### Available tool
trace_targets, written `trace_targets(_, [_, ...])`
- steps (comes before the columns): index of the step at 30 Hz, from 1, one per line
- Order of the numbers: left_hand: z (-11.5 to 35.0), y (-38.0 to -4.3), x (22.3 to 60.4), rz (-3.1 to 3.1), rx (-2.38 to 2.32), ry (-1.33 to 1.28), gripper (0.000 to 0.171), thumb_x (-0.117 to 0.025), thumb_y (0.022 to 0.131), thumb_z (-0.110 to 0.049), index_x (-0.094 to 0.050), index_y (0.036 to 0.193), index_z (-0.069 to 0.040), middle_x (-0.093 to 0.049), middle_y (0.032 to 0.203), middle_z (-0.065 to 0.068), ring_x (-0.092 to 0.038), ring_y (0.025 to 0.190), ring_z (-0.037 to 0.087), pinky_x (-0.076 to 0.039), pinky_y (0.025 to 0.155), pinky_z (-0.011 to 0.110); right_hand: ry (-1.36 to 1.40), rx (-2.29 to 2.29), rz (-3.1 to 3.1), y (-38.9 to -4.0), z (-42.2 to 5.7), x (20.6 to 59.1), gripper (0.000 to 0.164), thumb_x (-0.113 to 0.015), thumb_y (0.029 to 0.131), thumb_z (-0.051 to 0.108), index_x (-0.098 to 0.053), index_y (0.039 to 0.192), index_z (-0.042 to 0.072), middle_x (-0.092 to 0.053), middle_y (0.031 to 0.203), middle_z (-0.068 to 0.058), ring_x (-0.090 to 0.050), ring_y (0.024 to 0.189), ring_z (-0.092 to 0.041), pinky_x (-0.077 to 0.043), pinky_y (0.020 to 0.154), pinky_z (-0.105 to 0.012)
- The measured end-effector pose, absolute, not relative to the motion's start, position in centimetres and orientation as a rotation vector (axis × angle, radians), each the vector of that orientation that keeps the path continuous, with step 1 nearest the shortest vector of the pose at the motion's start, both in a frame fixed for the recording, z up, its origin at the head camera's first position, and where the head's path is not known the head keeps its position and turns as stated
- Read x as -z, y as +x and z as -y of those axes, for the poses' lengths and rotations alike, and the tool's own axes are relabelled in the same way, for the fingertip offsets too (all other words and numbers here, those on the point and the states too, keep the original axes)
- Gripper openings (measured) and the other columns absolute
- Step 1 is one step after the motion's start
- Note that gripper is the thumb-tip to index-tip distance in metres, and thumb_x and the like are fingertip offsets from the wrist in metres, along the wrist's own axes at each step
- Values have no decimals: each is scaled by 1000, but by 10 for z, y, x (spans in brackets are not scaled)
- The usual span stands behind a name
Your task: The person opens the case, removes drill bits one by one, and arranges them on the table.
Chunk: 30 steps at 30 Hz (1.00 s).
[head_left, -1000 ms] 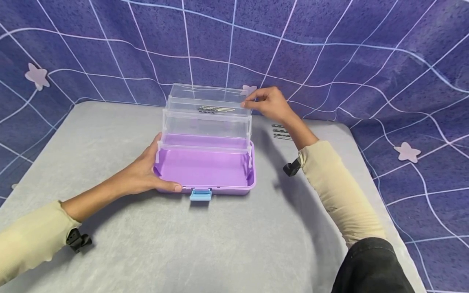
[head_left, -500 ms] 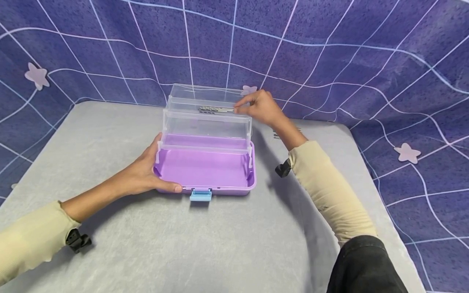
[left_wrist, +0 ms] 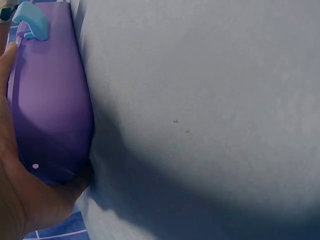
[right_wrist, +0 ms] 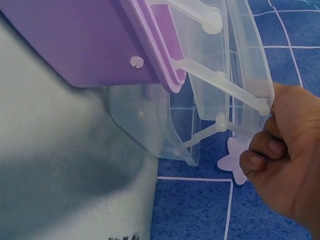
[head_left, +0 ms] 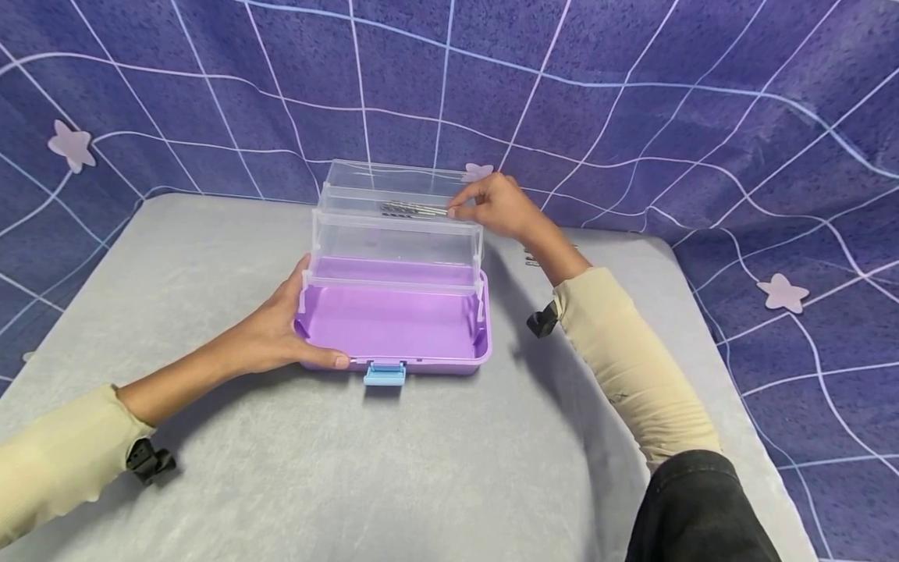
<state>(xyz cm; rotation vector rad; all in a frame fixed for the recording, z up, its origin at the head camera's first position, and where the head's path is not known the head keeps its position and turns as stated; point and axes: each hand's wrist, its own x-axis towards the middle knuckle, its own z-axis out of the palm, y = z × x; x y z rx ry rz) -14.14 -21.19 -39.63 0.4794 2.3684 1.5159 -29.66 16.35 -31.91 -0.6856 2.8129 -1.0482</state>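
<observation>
A purple toolbox (head_left: 393, 324) with fold-out clear trays stands open on the grey table. My left hand (head_left: 277, 336) grips its left end, thumb along the front rim near the light blue latch (head_left: 385, 375); in the left wrist view the fingers wrap round the purple end wall (left_wrist: 55, 110). Several thin dark drill bits (head_left: 407, 209) lie side by side in the upper clear tray (head_left: 344, 203). My right hand (head_left: 502, 207) pinches the right end of a drill bit there, thumb against index finger. In the right wrist view the tray wall (right_wrist: 257, 65) covers its fingertips.
More drill bits (head_left: 531, 256) lie on the table behind the right forearm, partly covered by it. White hinge arms (right_wrist: 225, 90) link the trays at the toolbox's side. A purple patterned cloth (head_left: 562, 94) rises behind the table (head_left: 393, 468).
My right hand has moved slightly left and down to the ends of the drill bits in the upper tray. The left hand and toolbox have stayed still.
</observation>
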Motion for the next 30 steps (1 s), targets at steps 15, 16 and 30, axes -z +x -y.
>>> trace_targets(15, [211, -141, 395, -2379, -1506, 481, 158, -113, 67, -19, -4, 177, -49, -50, 165, 7, -71, 131, 37, -59, 110, 55, -710, 1109, -2793, -294, -164, 323, 18, -77, 106, 16, -86, 117, 5, -44, 67, 10, -39, 67, -7, -36, 67, -26])
trace_targets(16, [211, -141, 395, -2378, -1507, 483, 158, -113, 67, -19, -4, 177, -50, -50, 165, 7, -71, 130, 37, -60, 109, 54, -701, 1129, -2793, -294, -165, 323, 18, -76, 107, 16, -86, 117, 5, -44, 67, 10, -40, 68, -7, -36, 66, -26])
trace_targets(30, [212, -140, 394, -2396, -1479, 452, 160, -113, 67, -22, -1, 179, -45, -48, 166, 8, -71, 130, 37, -57, 112, 56, -501, 1460, -2683, -286, -177, 332, 23, -71, 110, 16, -82, 123, 1, -49, 76, 9, -41, 70, -6, -38, 68, -24])
